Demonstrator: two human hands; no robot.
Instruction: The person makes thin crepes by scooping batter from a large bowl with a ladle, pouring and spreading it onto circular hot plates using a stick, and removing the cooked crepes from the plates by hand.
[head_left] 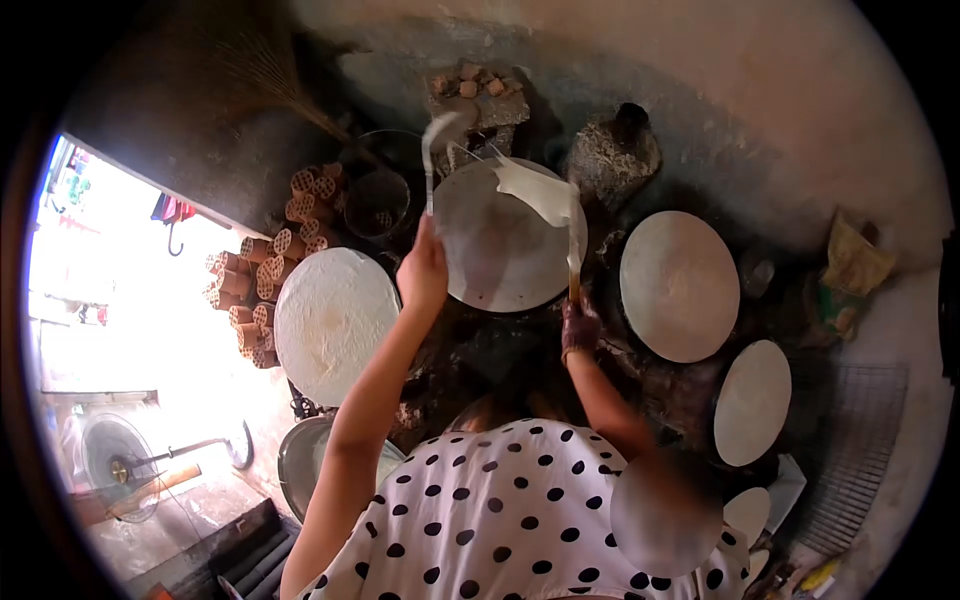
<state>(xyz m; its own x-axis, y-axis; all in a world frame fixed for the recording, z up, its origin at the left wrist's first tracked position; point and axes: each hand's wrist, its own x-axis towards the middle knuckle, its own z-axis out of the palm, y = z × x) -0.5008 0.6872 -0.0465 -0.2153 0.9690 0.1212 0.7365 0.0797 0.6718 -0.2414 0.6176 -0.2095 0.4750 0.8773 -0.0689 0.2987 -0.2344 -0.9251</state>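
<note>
My left hand [423, 268], bare, is wrapped round a long, thin, whitish tool [430, 170] whose curved far end is blurred over the back left of a round griddle [490, 270]. A dark glove covers my right hand [580, 325], which grips a stick [574, 240] coated in white, with a wooden lower part. From that stick a soft, thin white sheet [535, 190] stretches leftward over the griddle's far half. Thin strands trail from its left end toward the left tool. The griddle's near half shows as a smooth grey surface.
White round surfaces stand on the left [338, 325] and right [680, 285]; another round plate [752, 402] is nearer right. Holed coal briquettes [285, 245] are stacked left beside a wire basket [377, 203]. A metal basin [305, 465] sits by my left elbow, a fan [118, 465] farther left.
</note>
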